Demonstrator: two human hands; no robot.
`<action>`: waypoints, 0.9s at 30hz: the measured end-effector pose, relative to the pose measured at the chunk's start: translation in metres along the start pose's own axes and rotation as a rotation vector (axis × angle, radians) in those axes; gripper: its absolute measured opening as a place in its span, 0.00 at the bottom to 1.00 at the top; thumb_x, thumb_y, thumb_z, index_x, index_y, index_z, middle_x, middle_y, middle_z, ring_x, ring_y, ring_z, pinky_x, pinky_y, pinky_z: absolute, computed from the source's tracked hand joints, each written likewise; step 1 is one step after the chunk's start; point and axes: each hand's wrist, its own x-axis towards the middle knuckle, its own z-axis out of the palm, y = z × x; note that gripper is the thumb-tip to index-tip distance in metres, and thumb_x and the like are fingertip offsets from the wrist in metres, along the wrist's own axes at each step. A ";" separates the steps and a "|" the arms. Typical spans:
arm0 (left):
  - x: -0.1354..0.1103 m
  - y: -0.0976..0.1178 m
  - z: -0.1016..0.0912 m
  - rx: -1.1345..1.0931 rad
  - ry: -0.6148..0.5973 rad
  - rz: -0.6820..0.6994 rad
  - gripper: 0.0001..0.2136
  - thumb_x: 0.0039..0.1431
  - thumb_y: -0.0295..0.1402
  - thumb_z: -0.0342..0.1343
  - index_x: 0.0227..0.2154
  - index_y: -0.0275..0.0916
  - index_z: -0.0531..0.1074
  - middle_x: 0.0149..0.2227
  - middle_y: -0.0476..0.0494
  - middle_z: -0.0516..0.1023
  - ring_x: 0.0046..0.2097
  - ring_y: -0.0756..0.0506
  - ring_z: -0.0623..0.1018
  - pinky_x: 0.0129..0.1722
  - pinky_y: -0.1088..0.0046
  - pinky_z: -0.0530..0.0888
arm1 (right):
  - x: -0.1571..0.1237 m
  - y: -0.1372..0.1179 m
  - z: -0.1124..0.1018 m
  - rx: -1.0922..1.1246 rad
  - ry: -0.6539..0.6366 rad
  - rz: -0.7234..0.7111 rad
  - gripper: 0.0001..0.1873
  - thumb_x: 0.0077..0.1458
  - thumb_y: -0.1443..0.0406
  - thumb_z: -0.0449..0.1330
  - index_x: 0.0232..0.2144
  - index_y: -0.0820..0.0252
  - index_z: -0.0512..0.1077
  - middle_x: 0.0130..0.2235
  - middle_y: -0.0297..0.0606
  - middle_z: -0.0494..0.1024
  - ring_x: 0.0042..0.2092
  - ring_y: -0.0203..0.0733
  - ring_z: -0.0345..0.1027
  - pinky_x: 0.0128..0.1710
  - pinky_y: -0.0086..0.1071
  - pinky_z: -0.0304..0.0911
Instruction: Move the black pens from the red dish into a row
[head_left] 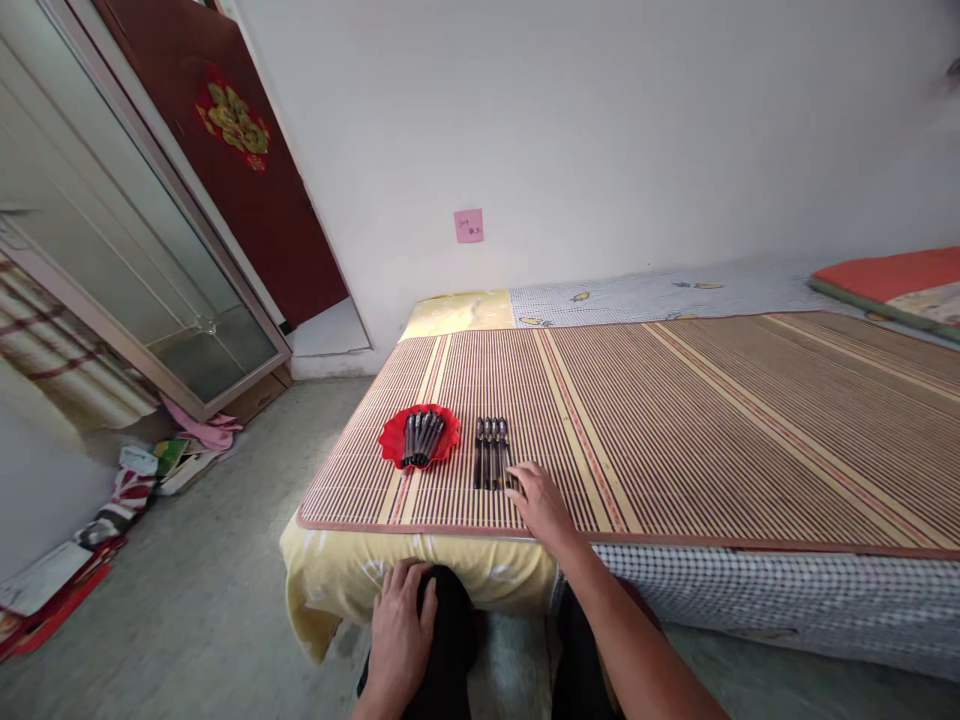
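Observation:
A red scalloped dish [390, 447] sits on the striped bamboo mat [675, 420] near the bed's front left corner, with several dark pens [421, 437] lying in it. To its right, several more dark pens [490, 452] lie side by side in a row on the mat. My right hand [541, 505] rests flat on the mat with its fingers stretched out, its fingertips touching the near end of that row. My left hand [400, 630] lies on my left knee below the bed's edge, fingers relaxed, holding nothing.
The bed has a yellow sheet [352, 585] and a checked cover [787, 600] at its front. A folded orange quilt [892, 280] lies at the far right. A pink note [469, 226] is stuck to the wall. Clutter [150, 475] lies on the floor by a glass door [135, 250].

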 end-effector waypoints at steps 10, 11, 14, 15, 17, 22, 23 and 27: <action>-0.001 0.001 0.000 -0.005 0.010 0.005 0.11 0.67 0.35 0.48 0.44 0.45 0.75 0.47 0.43 0.77 0.50 0.38 0.76 0.52 0.52 0.73 | -0.001 0.000 0.000 -0.009 0.009 -0.021 0.20 0.58 0.65 0.62 0.53 0.55 0.75 0.51 0.46 0.75 0.54 0.54 0.70 0.56 0.48 0.67; -0.001 0.001 -0.001 -0.006 0.009 0.005 0.11 0.67 0.35 0.48 0.44 0.45 0.75 0.47 0.43 0.77 0.50 0.38 0.76 0.52 0.52 0.73 | -0.001 0.000 0.000 -0.006 0.008 -0.023 0.20 0.58 0.65 0.62 0.53 0.55 0.75 0.51 0.46 0.75 0.54 0.53 0.69 0.57 0.48 0.66; 0.000 0.001 -0.001 -0.008 0.010 0.002 0.11 0.67 0.35 0.48 0.44 0.45 0.75 0.47 0.43 0.77 0.50 0.38 0.76 0.52 0.53 0.74 | -0.001 0.001 0.002 -0.004 -0.002 -0.028 0.21 0.58 0.68 0.60 0.54 0.57 0.74 0.52 0.46 0.75 0.56 0.52 0.69 0.59 0.48 0.64; 0.000 0.001 -0.001 -0.008 0.009 0.001 0.11 0.67 0.35 0.48 0.44 0.45 0.75 0.47 0.43 0.77 0.50 0.38 0.77 0.51 0.53 0.74 | -0.002 0.002 0.002 -0.003 -0.006 -0.029 0.23 0.57 0.69 0.59 0.55 0.58 0.74 0.53 0.45 0.75 0.56 0.51 0.68 0.60 0.48 0.63; 0.000 0.001 -0.001 -0.006 0.008 -0.001 0.11 0.67 0.35 0.48 0.44 0.45 0.75 0.47 0.44 0.77 0.50 0.38 0.76 0.51 0.53 0.74 | -0.002 0.005 0.003 0.012 -0.016 -0.025 0.25 0.55 0.72 0.58 0.56 0.58 0.73 0.54 0.45 0.74 0.58 0.49 0.67 0.62 0.47 0.62; 0.000 0.000 -0.001 0.000 0.012 0.000 0.10 0.67 0.35 0.49 0.44 0.45 0.75 0.47 0.43 0.77 0.50 0.38 0.77 0.50 0.54 0.75 | -0.004 0.015 0.002 0.085 -0.052 -0.007 0.29 0.54 0.74 0.55 0.58 0.57 0.70 0.58 0.43 0.72 0.58 0.46 0.67 0.62 0.45 0.62; 0.000 0.000 -0.001 0.001 0.014 0.000 0.10 0.67 0.35 0.49 0.44 0.45 0.75 0.47 0.43 0.77 0.50 0.38 0.77 0.50 0.54 0.75 | -0.004 0.016 0.002 0.091 -0.056 -0.006 0.29 0.54 0.74 0.55 0.58 0.57 0.70 0.57 0.43 0.72 0.58 0.46 0.67 0.62 0.45 0.62; 0.000 0.001 -0.001 -0.002 0.008 -0.006 0.11 0.67 0.35 0.48 0.44 0.45 0.75 0.47 0.42 0.77 0.51 0.37 0.76 0.50 0.54 0.74 | -0.004 0.014 -0.001 0.103 -0.070 -0.002 0.26 0.56 0.72 0.56 0.58 0.58 0.71 0.58 0.44 0.73 0.60 0.47 0.66 0.63 0.45 0.61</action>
